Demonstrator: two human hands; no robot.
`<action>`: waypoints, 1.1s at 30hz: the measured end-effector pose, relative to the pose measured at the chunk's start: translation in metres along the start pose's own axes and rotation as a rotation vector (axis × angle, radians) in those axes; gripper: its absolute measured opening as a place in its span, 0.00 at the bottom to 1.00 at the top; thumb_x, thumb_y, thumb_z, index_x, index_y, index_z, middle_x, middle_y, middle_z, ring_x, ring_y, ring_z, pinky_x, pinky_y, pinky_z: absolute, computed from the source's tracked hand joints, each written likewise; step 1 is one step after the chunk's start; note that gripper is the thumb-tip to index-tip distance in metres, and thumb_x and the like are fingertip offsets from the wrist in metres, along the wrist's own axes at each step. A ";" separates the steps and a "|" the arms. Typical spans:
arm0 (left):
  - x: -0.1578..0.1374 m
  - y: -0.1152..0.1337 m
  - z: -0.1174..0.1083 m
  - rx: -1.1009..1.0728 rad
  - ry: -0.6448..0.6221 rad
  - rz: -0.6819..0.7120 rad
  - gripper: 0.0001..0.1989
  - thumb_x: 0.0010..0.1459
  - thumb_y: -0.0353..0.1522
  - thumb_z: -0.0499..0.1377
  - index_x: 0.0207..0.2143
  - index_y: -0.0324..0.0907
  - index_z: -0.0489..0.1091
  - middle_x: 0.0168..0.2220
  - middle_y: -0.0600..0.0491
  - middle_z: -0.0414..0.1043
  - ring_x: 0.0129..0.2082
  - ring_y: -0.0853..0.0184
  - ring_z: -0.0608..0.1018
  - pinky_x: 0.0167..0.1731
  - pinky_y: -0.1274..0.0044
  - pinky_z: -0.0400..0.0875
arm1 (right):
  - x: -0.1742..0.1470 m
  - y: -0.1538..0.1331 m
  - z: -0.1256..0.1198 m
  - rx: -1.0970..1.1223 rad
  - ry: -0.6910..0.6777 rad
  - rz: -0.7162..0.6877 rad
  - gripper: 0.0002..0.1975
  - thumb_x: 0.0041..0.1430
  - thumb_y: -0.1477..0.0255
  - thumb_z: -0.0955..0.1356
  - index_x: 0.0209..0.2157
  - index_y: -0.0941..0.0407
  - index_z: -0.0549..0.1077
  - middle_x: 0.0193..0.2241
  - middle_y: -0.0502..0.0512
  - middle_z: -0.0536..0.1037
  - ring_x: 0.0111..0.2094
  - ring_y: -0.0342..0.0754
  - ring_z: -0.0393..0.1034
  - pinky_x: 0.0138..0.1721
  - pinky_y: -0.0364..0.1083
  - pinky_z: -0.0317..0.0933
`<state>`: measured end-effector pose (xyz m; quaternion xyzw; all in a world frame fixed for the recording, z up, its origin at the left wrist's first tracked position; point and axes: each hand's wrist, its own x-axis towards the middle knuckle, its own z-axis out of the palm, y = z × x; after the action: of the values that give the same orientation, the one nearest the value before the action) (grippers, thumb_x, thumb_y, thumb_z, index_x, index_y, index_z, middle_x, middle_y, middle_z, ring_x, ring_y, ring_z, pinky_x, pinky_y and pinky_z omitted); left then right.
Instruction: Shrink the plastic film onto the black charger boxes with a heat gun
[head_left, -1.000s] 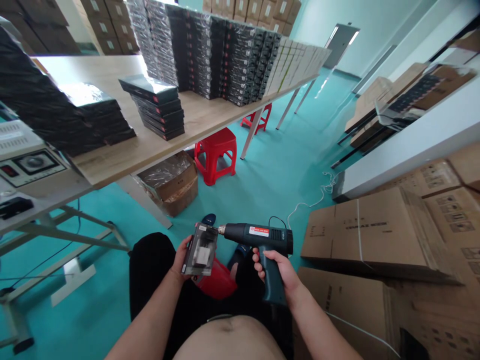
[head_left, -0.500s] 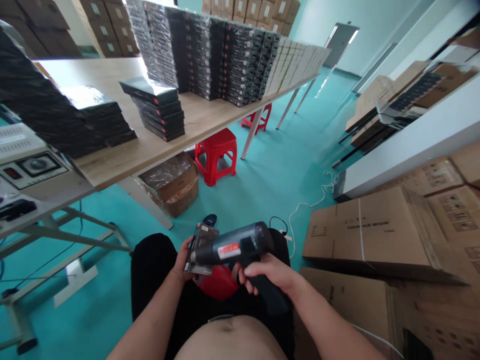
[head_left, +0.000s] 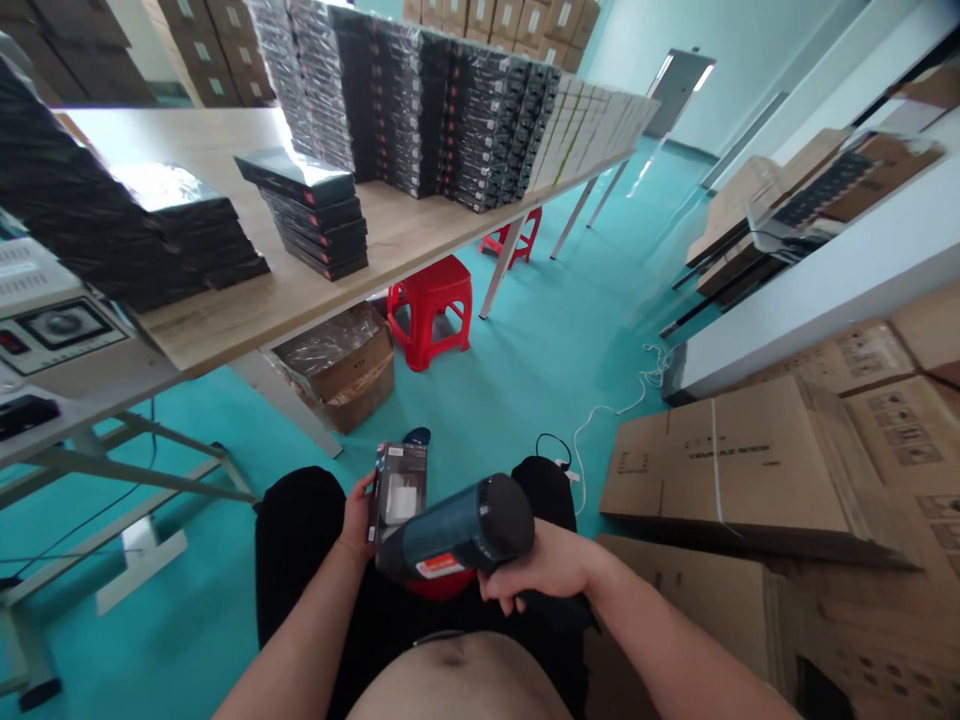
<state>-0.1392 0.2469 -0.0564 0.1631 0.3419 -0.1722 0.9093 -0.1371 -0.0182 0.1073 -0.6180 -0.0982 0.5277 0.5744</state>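
My left hand (head_left: 358,512) grips a small dark box (head_left: 400,475) by its left side. The box is tilted up toward me, with shiny film over it and a white patch on its face. In my right hand (head_left: 536,565) is a dark heat gun (head_left: 457,525) with a red and white label, my fingers wrapped round its handle. Its nozzle end points left and lies close to the box's lower part, overlapping it in view; I cannot tell if they touch. Below the gun, part of a red seat (head_left: 442,583) shows between my legs.
A wooden table (head_left: 390,225) bears a short pile of black boxes (head_left: 311,215) and tall wrapped stacks (head_left: 420,110). Left is a machine with a dial (head_left: 64,325). A red stool (head_left: 431,310) and an open carton (head_left: 349,365) stand below; large cartons (head_left: 697,460) lie right.
The heat gun has turned and swung lower, its rear now facing me more. The box has tipped up, and more of its face shows.
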 end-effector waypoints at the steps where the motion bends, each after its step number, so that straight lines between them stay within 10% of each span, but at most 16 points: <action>1: 0.000 0.000 0.000 0.012 -0.009 -0.008 0.16 0.56 0.38 0.53 0.38 0.35 0.72 0.28 0.45 0.78 0.34 0.53 0.80 0.34 0.67 0.75 | 0.000 0.002 0.000 0.028 0.061 -0.014 0.08 0.46 0.73 0.71 0.30 0.62 0.77 0.21 0.52 0.75 0.21 0.43 0.68 0.23 0.42 0.63; 5: 0.003 -0.002 -0.003 0.106 -0.041 -0.045 0.16 0.54 0.39 0.55 0.35 0.33 0.72 0.28 0.42 0.77 0.33 0.52 0.80 0.33 0.66 0.75 | 0.017 0.000 0.001 0.267 0.395 -0.119 0.14 0.49 0.70 0.69 0.39 0.61 0.74 0.27 0.54 0.77 0.23 0.44 0.70 0.23 0.42 0.64; 14: 0.005 -0.001 -0.008 0.123 -0.007 -0.007 0.16 0.55 0.39 0.55 0.35 0.34 0.72 0.29 0.44 0.78 0.32 0.54 0.80 0.34 0.64 0.75 | 0.037 -0.007 -0.024 0.324 0.552 -0.156 0.12 0.50 0.71 0.67 0.38 0.60 0.72 0.26 0.53 0.76 0.23 0.43 0.70 0.22 0.41 0.64; 25: 0.003 -0.001 -0.003 0.098 -0.037 -0.008 0.16 0.55 0.39 0.54 0.36 0.35 0.72 0.28 0.44 0.77 0.34 0.54 0.80 0.34 0.64 0.75 | -0.007 0.007 -0.028 0.071 0.110 0.114 0.13 0.42 0.74 0.71 0.34 0.62 0.75 0.23 0.53 0.76 0.19 0.43 0.69 0.19 0.41 0.62; 33: 0.004 0.001 -0.007 0.099 -0.030 0.015 0.16 0.54 0.39 0.55 0.36 0.34 0.72 0.29 0.43 0.78 0.37 0.51 0.79 0.38 0.62 0.74 | -0.006 0.016 -0.019 0.137 0.413 0.023 0.12 0.46 0.72 0.69 0.35 0.61 0.75 0.24 0.52 0.76 0.20 0.43 0.69 0.21 0.42 0.62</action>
<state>-0.1403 0.2497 -0.0643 0.2080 0.3178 -0.1847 0.9064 -0.1329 -0.0394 0.0933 -0.6736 0.0647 0.4021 0.6167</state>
